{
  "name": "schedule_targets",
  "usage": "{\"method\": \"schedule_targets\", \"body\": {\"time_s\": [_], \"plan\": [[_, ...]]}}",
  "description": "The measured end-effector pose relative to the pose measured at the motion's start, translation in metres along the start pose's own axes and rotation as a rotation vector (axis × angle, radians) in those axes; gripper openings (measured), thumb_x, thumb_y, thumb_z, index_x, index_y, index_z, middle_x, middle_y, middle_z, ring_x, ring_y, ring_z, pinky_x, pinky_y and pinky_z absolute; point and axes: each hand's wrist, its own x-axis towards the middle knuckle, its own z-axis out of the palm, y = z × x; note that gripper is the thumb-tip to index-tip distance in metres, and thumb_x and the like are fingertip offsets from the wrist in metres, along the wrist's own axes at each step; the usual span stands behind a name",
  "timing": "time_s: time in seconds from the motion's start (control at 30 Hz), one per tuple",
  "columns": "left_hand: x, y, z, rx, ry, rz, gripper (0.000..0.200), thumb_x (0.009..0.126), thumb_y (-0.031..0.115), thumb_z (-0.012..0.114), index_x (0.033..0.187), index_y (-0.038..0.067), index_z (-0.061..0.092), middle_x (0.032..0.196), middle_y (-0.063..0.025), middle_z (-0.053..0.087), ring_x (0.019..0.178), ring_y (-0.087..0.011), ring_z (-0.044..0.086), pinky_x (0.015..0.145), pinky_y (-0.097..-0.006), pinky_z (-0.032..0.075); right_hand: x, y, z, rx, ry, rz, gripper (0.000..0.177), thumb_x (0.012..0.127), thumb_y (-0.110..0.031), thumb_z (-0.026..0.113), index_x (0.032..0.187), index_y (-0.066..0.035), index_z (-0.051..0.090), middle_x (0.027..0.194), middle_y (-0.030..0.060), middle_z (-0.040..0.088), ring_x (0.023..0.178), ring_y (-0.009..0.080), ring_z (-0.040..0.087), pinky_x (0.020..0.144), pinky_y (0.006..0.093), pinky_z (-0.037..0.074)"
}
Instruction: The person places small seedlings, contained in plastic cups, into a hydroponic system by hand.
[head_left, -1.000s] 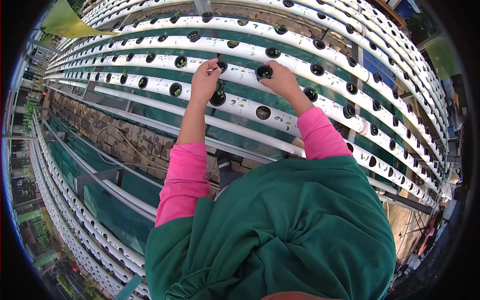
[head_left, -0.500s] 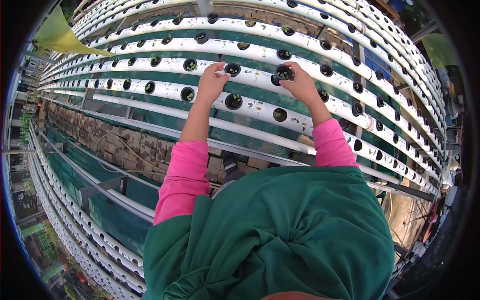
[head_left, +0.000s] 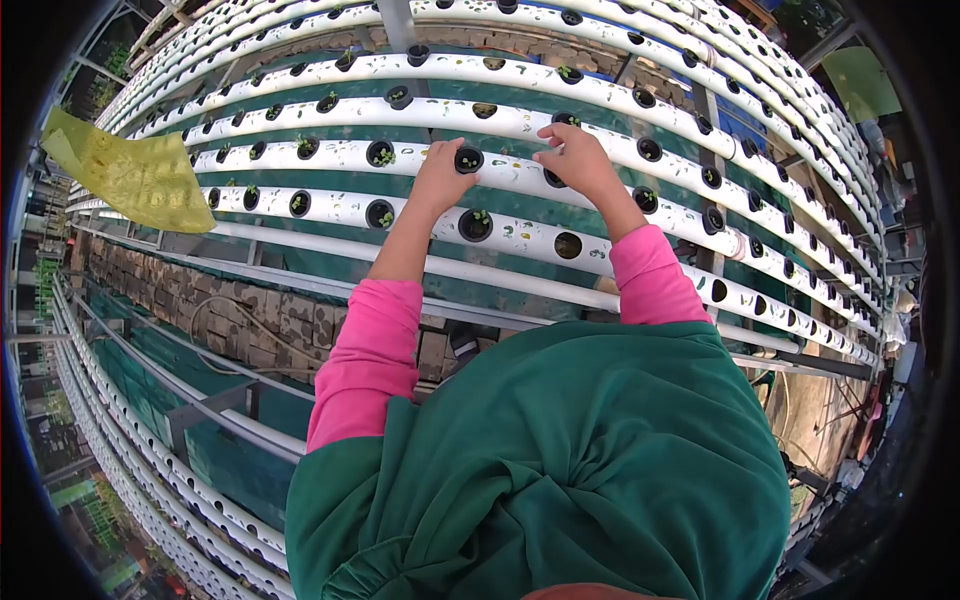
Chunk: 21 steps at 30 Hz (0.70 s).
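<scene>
My left hand (head_left: 442, 180) is at a small black net pot (head_left: 468, 160) with a tiny seedling, sitting in a white growing pipe (head_left: 512, 172). Thumb and fingers close around its left rim. My right hand (head_left: 580, 163) is over the same pipe, thumb and forefinger apart, holding nothing visible. Below its fingers, a dark pot or hole (head_left: 554, 179) is partly covered, so its contents cannot be made out. Nearer me, another pot with a green seedling (head_left: 476, 224) stands in the front pipe, left of an uncovered hole (head_left: 568, 245).
Parallel white pipes with potted seedlings stretch ahead and to both sides. A yellow sheet (head_left: 130, 175) hangs at the left, another (head_left: 862, 82) at the upper right. A metal rail (head_left: 330, 285) runs before me above paving (head_left: 200, 290) with a hose (head_left: 240, 305).
The pot in my right hand has gone down to the pipe hole, and its fingers have opened. My left hand has closed in on the neighbouring pot. The view has shifted slightly.
</scene>
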Motion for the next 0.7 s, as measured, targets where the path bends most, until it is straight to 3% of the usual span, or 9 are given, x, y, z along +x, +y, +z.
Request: {"method": "schedule_targets", "body": {"time_s": [0.1, 0.17, 0.37, 0.4, 0.53, 0.6, 0.7], "plan": [[0.009, -0.007, -0.003, 0.035, -0.032, 0.013, 0.067, 0.072, 0.019, 0.077, 0.131, 0.004, 0.050, 0.127, -0.0157, 0.049, 0.114, -0.0323, 0.054, 0.097, -0.0382, 0.045, -0.013, -0.035, 0.027, 0.030, -0.196, -0.176, 0.054, 0.071, -0.026, 0.078, 0.118, -0.005, 0.061, 0.102, 0.0164, 0.064, 0.093, 0.0300, 0.063, 0.081, 0.0364, 0.050], [0.014, -0.007, -0.008, 0.105, -0.084, 0.045, 0.070, 0.070, 0.020, 0.077, 0.132, 0.003, 0.050, 0.123, -0.0151, 0.050, 0.110, -0.0296, 0.057, 0.095, -0.0357, 0.046, -0.026, -0.045, 0.053, -0.093, -0.319, -0.279, 0.059, 0.069, -0.025, 0.079, 0.121, -0.004, 0.058, 0.107, 0.0161, 0.062, 0.099, 0.0313, 0.060, 0.085, 0.0378, 0.050], [0.022, -0.010, -0.011, 0.178, -0.186, 0.024, 0.076, 0.066, 0.029, 0.081, 0.132, 0.009, 0.052, 0.128, -0.0119, 0.046, 0.112, -0.0298, 0.056, 0.095, -0.0389, 0.047, -0.045, -0.053, 0.089, -0.323, -0.313, -0.297, 0.057, 0.065, -0.025, 0.079, 0.112, -0.003, 0.057, 0.113, 0.0153, 0.057, 0.108, 0.0368, 0.054, 0.087, 0.0449, 0.049], [0.022, -0.009, -0.011, 0.178, -0.174, 0.020, 0.071, 0.066, 0.028, 0.081, 0.129, 0.010, 0.054, 0.126, -0.0114, 0.047, 0.112, -0.0296, 0.056, 0.095, -0.0389, 0.048, -0.046, -0.052, 0.089, -0.269, -0.263, -0.320, 0.050, 0.064, -0.022, 0.077, 0.106, -0.004, 0.057, 0.110, 0.0160, 0.058, 0.106, 0.0358, 0.055, 0.085, 0.0445, 0.050], [0.021, -0.006, -0.016, 0.156, -0.205, 0.039, 0.062, 0.065, 0.026, 0.082, 0.120, 0.012, 0.059, 0.123, -0.0109, 0.048, 0.110, -0.0297, 0.057, 0.094, -0.0391, 0.048, -0.043, -0.059, 0.065, -0.030, -0.284, -0.235, 0.048, 0.066, -0.017, 0.073, 0.109, -0.005, 0.057, 0.107, 0.0177, 0.061, 0.102, 0.0345, 0.058, 0.083, 0.0423, 0.050], [0.024, -0.012, -0.014, 0.136, -0.206, 0.056, 0.062, 0.065, 0.026, 0.082, 0.120, 0.012, 0.059, 0.123, -0.0109, 0.048, 0.110, -0.0299, 0.057, 0.094, -0.0392, 0.048, -0.036, -0.066, 0.046, 0.229, -0.359, -0.102, 0.051, 0.067, -0.016, 0.071, 0.115, -0.005, 0.056, 0.104, 0.0181, 0.063, 0.095, 0.0308, 0.062, 0.081, 0.0386, 0.049], [0.027, -0.016, -0.016, 0.092, -0.223, 0.066, 0.062, 0.065, 0.026, 0.082, 0.121, 0.011, 0.058, 0.123, -0.0110, 0.048, 0.110, -0.0301, 0.058, 0.094, -0.0394, 0.048, -0.017, -0.052, 0.038, 0.399, -0.264, -0.124, 0.055, 0.070, -0.015, 0.070, 0.122, -0.005, 0.055, 0.104, 0.0141, 0.065, 0.089, 0.0238, 0.063, 0.080, 0.0335, 0.049]]}}
